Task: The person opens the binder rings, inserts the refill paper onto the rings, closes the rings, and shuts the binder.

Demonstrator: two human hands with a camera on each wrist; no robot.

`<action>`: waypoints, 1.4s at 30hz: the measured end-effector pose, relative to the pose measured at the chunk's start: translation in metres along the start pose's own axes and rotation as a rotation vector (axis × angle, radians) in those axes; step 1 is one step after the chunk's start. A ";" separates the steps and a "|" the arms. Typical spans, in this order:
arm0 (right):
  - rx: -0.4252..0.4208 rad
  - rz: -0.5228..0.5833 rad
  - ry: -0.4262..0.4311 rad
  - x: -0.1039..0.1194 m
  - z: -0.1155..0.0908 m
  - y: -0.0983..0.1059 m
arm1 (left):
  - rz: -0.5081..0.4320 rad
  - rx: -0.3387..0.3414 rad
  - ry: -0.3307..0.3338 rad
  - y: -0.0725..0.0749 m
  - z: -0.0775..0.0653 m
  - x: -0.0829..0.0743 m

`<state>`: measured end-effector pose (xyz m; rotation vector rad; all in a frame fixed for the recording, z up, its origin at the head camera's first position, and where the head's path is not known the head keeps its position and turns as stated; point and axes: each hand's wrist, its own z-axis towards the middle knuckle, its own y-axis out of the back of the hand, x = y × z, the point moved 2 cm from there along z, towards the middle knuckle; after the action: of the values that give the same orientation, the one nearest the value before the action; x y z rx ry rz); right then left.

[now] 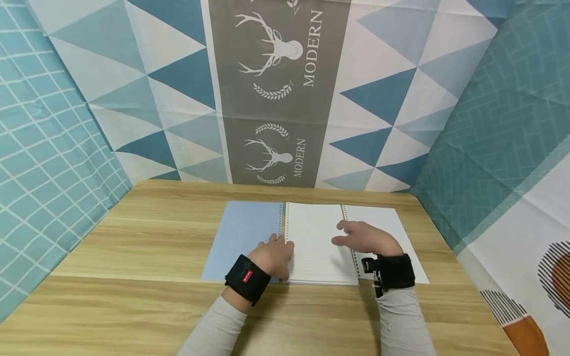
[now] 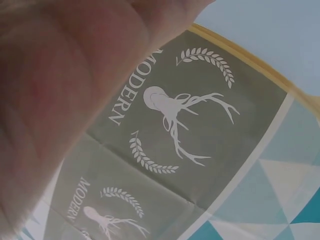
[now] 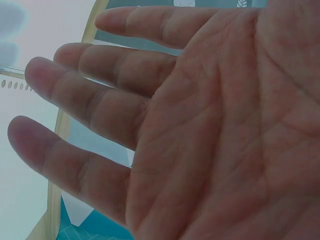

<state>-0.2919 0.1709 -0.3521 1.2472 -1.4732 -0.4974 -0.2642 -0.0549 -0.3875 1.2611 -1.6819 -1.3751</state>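
Notepaper (image 1: 313,247), one stack, between one blue sheet (image 1: 242,230) and one white sheet (image 1: 377,214); left hand (image 1: 272,256), right hand (image 1: 367,238) unclenched

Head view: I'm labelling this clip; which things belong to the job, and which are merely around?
Likely the job: blue sheet, lined pages, white sheet, left hand, right hand.

Merely around: wood-grain table, patterned cloth, left wristband, right wristband.
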 end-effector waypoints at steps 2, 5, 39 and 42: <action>0.002 -0.002 -0.001 0.001 0.000 0.000 | 0.002 -0.006 0.002 -0.001 0.001 0.000; 0.003 -0.006 -0.004 0.002 0.001 -0.002 | 0.003 -0.012 0.006 -0.002 0.002 0.000; -0.311 -0.154 0.290 0.054 0.146 -0.045 | -0.035 -0.034 -0.014 -0.007 0.003 0.006; -0.373 -0.244 0.278 0.054 0.160 -0.053 | -0.039 -0.041 -0.017 -0.006 0.000 0.007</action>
<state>-0.4051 0.0549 -0.4231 1.1465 -0.9486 -0.6955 -0.2651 -0.0610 -0.3941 1.2693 -1.6402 -1.4393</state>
